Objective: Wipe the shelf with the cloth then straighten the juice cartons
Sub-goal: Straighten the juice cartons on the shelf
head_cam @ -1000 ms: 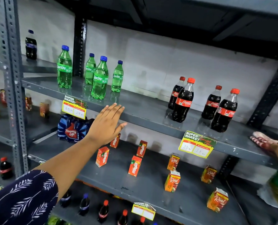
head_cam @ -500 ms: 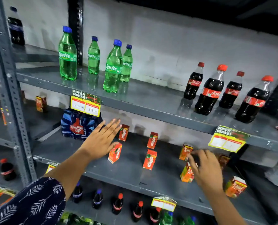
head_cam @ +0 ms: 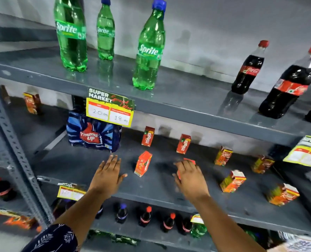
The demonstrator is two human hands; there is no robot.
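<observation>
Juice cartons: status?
Left hand open, empty, flat above shelf. Right hand closing over red carton. Other cartons scattered. No cloth visible.

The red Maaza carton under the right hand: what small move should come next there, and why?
Probably close the right hand on the red Maaza carton and turn it to face forward. The hand is open over it and hides most of it; the neighbouring Maaza carton stands askew, and the left hand is open and empty.

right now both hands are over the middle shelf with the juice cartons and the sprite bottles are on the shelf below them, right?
Not quite. The left hand and right hand are over the middle shelf with the juice cartons, but the head view shows the Sprite bottles on the shelf above them, not below.
</observation>
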